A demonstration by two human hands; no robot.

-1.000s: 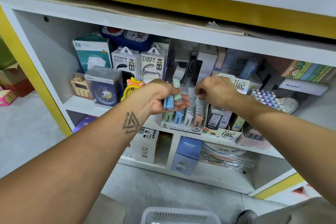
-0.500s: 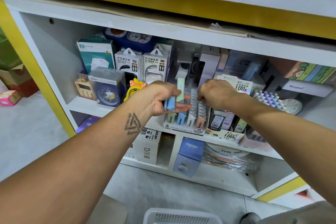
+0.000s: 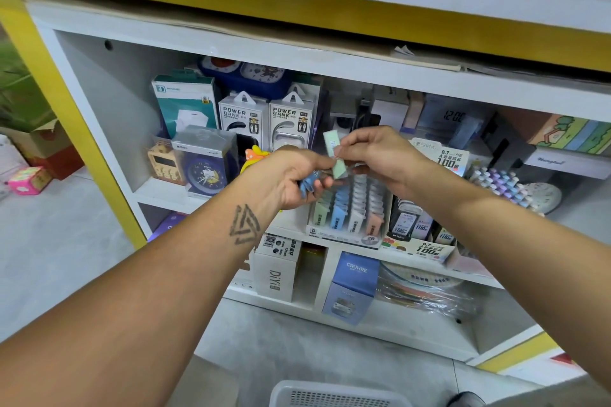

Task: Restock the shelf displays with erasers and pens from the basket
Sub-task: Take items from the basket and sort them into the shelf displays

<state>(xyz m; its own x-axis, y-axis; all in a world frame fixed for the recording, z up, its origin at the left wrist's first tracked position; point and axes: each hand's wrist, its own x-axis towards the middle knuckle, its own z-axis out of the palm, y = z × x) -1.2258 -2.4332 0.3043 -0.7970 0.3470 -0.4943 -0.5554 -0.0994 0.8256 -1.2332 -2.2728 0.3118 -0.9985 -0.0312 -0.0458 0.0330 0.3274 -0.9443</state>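
My left hand (image 3: 291, 178) grips a small bunch of flat pastel eraser packs, the blue ones (image 3: 308, 182) showing under its fingers. My right hand (image 3: 377, 155) pinches a pale green eraser pack (image 3: 331, 142) that sticks up from that bunch. Both hands hover just above the eraser display box (image 3: 347, 218) on the middle shelf, which holds rows of green, blue, white and pink packs. The white basket (image 3: 334, 395) shows only its rim at the bottom edge.
Power bank boxes (image 3: 267, 119), a boxed blue alarm clock (image 3: 205, 162) and a teal box (image 3: 185, 102) fill the shelf's left side. Pencil-lead displays (image 3: 426, 235) and a rack of pastel pens (image 3: 499, 182) stand to the right. Boxes sit on the lower shelf (image 3: 350, 284).
My right hand has come up from the display box to the bunch in my left hand and now pinches the green pack. The left hand stays in about the same place.
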